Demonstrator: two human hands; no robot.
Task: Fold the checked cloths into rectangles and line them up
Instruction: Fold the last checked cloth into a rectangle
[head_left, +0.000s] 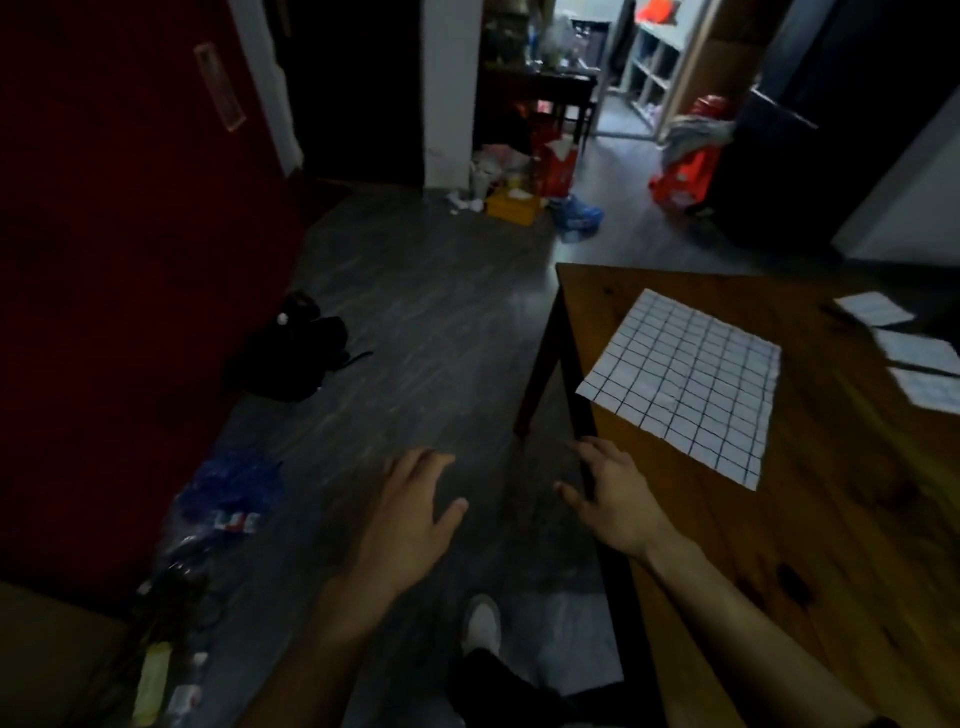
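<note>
A white checked cloth (685, 384) with dark grid lines lies spread flat on the wooden table (810, 519), near its left edge. Several smaller folded checked cloths (917, 351) sit in a row at the table's far right, partly cut off by the frame. My right hand (613, 499) hovers open at the table's left edge, just short of the spread cloth's near corner. Left of the table, my left hand (410, 519) is open above the floor, holding nothing.
The table's dark leg (537, 379) and dark edge border the grey floor (426, 322). A black bag (296, 348) lies on the floor at left, a blue plastic bag (228, 488) nearer. Clutter and boxes (519, 197) stand at the back. My white shoe (480, 623) shows below.
</note>
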